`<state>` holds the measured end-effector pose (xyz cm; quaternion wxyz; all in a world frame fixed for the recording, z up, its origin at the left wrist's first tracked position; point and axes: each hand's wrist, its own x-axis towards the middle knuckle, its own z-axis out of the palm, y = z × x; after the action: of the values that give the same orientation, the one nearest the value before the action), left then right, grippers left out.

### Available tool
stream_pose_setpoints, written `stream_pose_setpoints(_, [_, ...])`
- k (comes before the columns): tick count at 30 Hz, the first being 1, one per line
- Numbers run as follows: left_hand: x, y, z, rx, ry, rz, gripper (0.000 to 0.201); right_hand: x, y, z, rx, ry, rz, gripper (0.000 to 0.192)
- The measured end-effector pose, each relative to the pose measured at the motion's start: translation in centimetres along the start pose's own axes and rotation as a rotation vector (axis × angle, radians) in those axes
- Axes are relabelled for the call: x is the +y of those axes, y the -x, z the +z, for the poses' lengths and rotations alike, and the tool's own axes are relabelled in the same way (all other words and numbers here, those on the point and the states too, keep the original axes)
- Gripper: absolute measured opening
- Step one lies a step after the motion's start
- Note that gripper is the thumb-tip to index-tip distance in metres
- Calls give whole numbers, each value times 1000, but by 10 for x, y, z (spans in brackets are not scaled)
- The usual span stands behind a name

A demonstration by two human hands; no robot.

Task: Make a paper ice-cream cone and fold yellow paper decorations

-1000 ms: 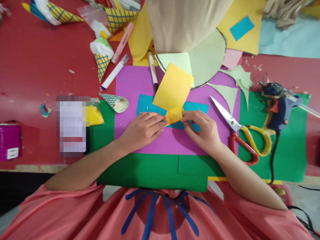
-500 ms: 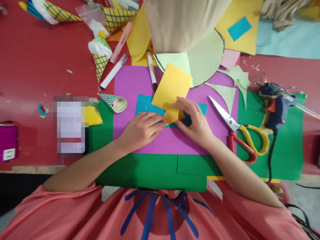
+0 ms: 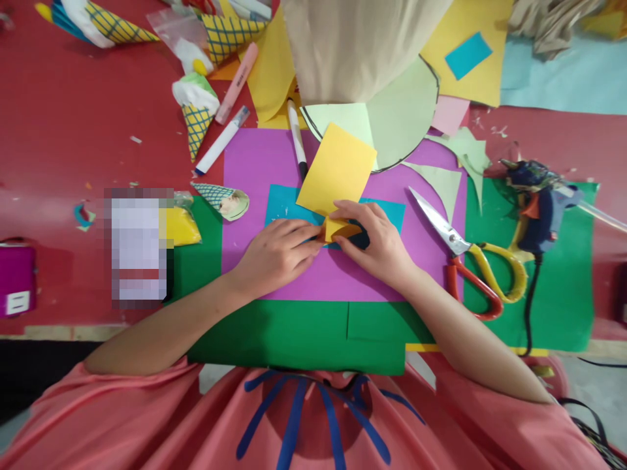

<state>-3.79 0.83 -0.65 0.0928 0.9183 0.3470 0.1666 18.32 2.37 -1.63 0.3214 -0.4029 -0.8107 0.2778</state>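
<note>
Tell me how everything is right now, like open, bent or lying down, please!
Small yellow paper: bent, between the hands
Left hand: pinching its left end
Right hand: curved around its right end; grip unclear
Bigger yellow sheet: lying flat
Purple sheet: flat, partly covered
Scissors: lying down, blades together
Glue gun: lying on its side; on or off unclear
Blue-checked cone: on its side

Is a red desk (image 3: 63, 130), strewn with small paper scraps (image 3: 84, 215). Carries green paper (image 3: 563, 307) lapping over the near edge, a purple object (image 3: 17, 277) at far left, patterned cones (image 3: 198, 130) and a pink marker (image 3: 237, 85) toward the upper left, and a pale blue sheet (image 3: 568, 81) at the upper right.
</note>
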Motion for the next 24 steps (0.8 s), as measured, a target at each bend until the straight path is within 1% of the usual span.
stream_pose_setpoints(10, [1, -1, -1, 1, -10, 5, 20, 0, 1, 1, -38, 56, -16, 37])
stream_pose_setpoints(16, [0, -1, 0, -31, -23, -13, 22, -2, 3, 0, -101, 85, 23, 41])
stream_pose_setpoints(21, [0, -1, -1, -49, -32, -15, 22, -3, 4, -3, -93, 81, 15, 42])
stream_pose_setpoints(24, [0, -1, -1, -39, -33, -13, 21, -5, 4, -4, -89, 93, 3, 43])
